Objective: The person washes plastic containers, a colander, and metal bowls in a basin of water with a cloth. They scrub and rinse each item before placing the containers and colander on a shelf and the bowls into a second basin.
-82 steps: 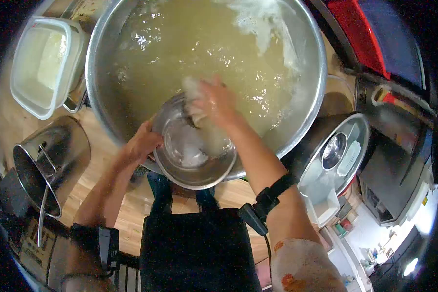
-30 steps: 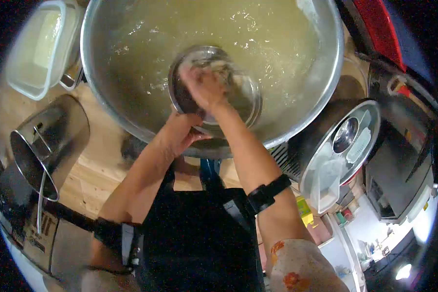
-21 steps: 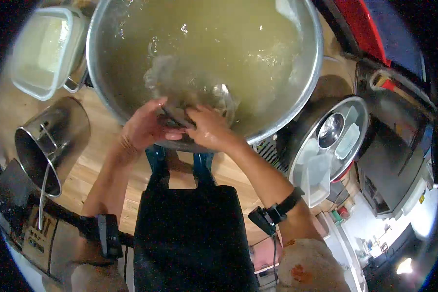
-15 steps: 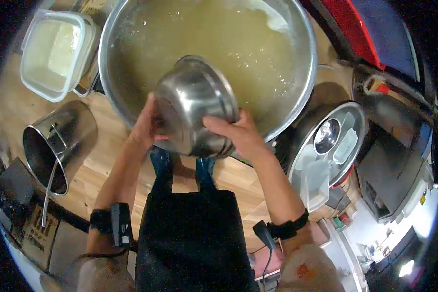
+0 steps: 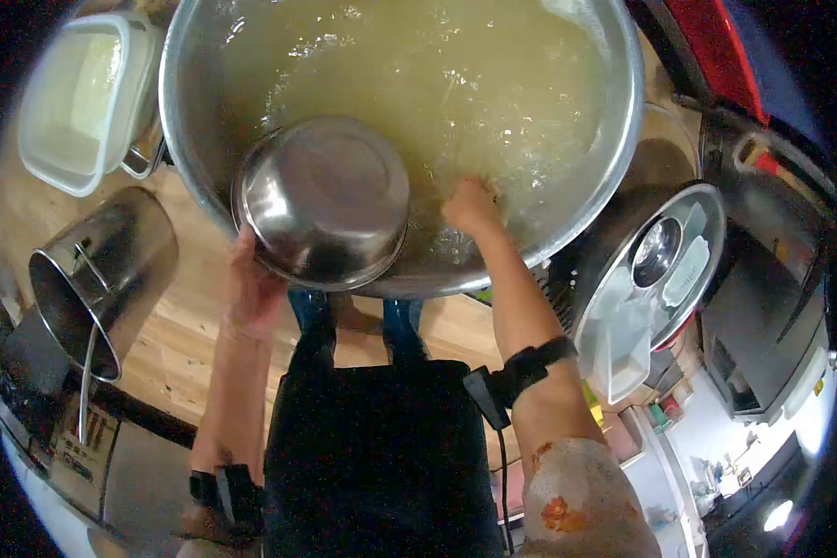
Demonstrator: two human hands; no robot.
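Observation:
A steel bowl is turned bottom up over the near left edge of a large metal basin of cloudy yellowish liquid. My left hand grips the bowl's rim at its lower left, slightly blurred. To the right of the bowl, my right hand dips at the surface of the liquid, its fingertips hidden there. What that hand holds, if anything, does not show.
Plastic containers stand at upper left, above a tilted steel pot with a long handle. At right, a metal basin holds a small bowl and plastic containers. Wooden flooring lies below.
The bowl has turned bottom up and shifted left in my left hand. My right hand has let go of it and moved right, down to the liquid.

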